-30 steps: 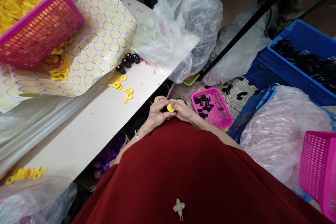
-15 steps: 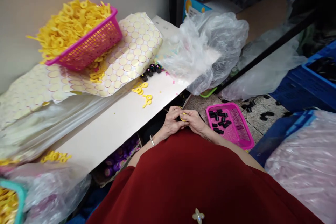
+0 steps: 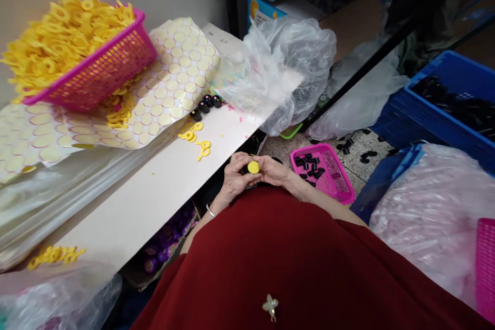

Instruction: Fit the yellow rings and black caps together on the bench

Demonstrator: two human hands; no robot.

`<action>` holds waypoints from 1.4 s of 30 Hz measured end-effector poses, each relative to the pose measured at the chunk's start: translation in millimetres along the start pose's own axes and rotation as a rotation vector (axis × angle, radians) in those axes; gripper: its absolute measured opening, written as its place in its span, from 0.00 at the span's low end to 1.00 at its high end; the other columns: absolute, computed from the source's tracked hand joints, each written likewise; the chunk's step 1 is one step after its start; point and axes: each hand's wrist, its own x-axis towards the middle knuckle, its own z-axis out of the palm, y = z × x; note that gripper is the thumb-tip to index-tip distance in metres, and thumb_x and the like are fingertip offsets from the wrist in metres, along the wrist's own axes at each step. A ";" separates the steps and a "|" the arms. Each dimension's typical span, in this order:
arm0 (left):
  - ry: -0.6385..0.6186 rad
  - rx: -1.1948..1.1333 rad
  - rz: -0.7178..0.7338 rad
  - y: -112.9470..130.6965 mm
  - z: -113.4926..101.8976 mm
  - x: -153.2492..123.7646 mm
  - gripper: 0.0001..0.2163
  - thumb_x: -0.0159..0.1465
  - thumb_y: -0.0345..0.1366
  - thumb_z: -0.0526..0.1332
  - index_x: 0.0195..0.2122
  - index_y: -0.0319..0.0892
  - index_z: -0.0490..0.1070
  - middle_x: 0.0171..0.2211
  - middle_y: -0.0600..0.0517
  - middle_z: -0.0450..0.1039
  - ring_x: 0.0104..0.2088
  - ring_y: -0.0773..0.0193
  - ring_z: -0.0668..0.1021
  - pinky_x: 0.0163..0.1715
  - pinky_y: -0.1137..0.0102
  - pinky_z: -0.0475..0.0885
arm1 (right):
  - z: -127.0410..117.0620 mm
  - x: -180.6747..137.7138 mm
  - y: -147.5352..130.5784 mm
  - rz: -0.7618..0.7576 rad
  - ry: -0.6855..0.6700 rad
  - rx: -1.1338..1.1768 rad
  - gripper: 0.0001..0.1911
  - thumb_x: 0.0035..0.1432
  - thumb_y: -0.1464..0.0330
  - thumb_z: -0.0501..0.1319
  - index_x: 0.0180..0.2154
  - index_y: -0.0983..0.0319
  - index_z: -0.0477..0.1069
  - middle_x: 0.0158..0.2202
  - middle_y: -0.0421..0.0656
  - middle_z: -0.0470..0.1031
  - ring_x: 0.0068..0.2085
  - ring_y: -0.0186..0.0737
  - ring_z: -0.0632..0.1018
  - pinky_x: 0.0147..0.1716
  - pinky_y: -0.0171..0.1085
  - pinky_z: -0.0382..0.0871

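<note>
Both hands meet just past the white table's front edge, above my red top. My left hand [image 3: 235,177] and my right hand [image 3: 274,171] are closed together on a small black part topped with a round yellow piece [image 3: 253,167]. Loose yellow ring pieces [image 3: 196,139] lie on the white table [image 3: 154,191] a little beyond my left hand. A few black parts [image 3: 205,104] stand by the sheet of round stickers [image 3: 170,87].
A pink basket [image 3: 104,69] heaped with yellow rings sits at the back left. Clear plastic bags [image 3: 282,69] crowd the table's far end. On the floor stand a small pink tray [image 3: 328,175] of black parts, a blue crate [image 3: 436,113] and a bagged bundle [image 3: 433,211].
The view shifted as my head moved. My hands stayed together at the table edge; the yellow piece, mostly hidden half a second ago, now shows face-up between my fingers.
</note>
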 end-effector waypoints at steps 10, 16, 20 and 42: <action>-0.059 0.200 0.099 -9.9 -3.4 -0.8 0.13 0.57 0.45 0.66 0.38 0.44 0.76 0.35 0.48 0.75 0.44 0.57 0.72 0.47 0.58 0.69 | -4.1 9.5 1.3 -0.267 0.147 -0.581 0.19 0.47 0.59 0.67 0.38 0.66 0.72 0.31 0.39 0.70 0.32 0.32 0.69 0.31 0.33 0.64; 0.163 0.431 0.041 -25.7 -56.6 1.4 0.12 0.57 0.42 0.65 0.40 0.44 0.76 0.43 0.46 0.75 0.46 0.57 0.74 0.47 0.57 0.70 | -18.0 32.9 -4.7 -0.368 0.297 -1.681 0.17 0.53 0.65 0.66 0.43 0.65 0.70 0.40 0.50 0.72 0.43 0.47 0.68 0.44 0.44 0.65; 0.319 0.549 -0.151 -42.7 -89.9 19.2 0.09 0.55 0.39 0.64 0.34 0.42 0.76 0.36 0.47 0.76 0.40 0.58 0.75 0.42 0.61 0.71 | -29.4 40.6 2.0 -0.363 0.307 -1.823 0.19 0.54 0.63 0.65 0.45 0.65 0.69 0.41 0.51 0.71 0.44 0.48 0.68 0.45 0.44 0.67; 0.530 1.019 -0.644 -61.2 -98.7 133.5 0.11 0.55 0.44 0.61 0.24 0.41 0.71 0.25 0.48 0.73 0.28 0.59 0.71 0.31 0.66 0.60 | -3.8 51.3 -3.4 -0.747 0.181 -1.439 0.06 0.59 0.70 0.58 0.39 0.62 0.71 0.39 0.47 0.73 0.40 0.41 0.72 0.42 0.40 0.67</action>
